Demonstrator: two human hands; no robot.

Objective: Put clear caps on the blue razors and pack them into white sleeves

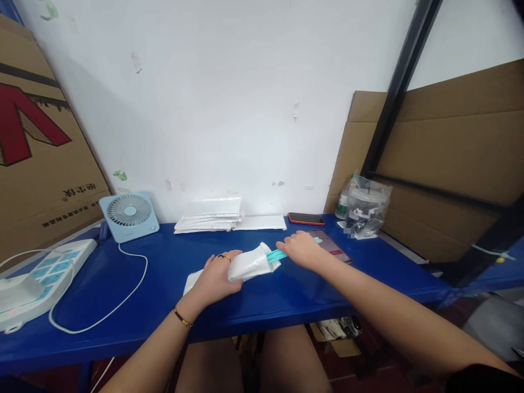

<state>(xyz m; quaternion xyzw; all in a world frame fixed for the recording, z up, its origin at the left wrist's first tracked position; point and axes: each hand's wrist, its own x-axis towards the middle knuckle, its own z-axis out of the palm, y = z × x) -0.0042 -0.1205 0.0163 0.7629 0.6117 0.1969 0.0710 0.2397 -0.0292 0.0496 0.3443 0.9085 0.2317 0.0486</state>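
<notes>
A white plastic pouch [249, 263] lies slanted above the blue table, its mouth toward the right. My left hand [216, 277] is closed around its middle, thumb underneath and fingers on top. From the pouch's mouth sticks out a bundle of thin teal sticks [277, 255]. My right hand [300, 249] is closed around these sticks just outside the opening, and a pale teal end shows beyond the knuckles. What the sticks are exactly cannot be made out, and their inner ends are hidden in the pouch.
Flat white packs [210, 213] are stacked by the wall. Behind my right hand are a red-edged phone [306, 219] and a flat dark-screened device [333, 248]. A blue fan [130, 212] and a power strip [53, 278] stand left; a bagged cup [366, 210] and a bottle [343, 203] stand right.
</notes>
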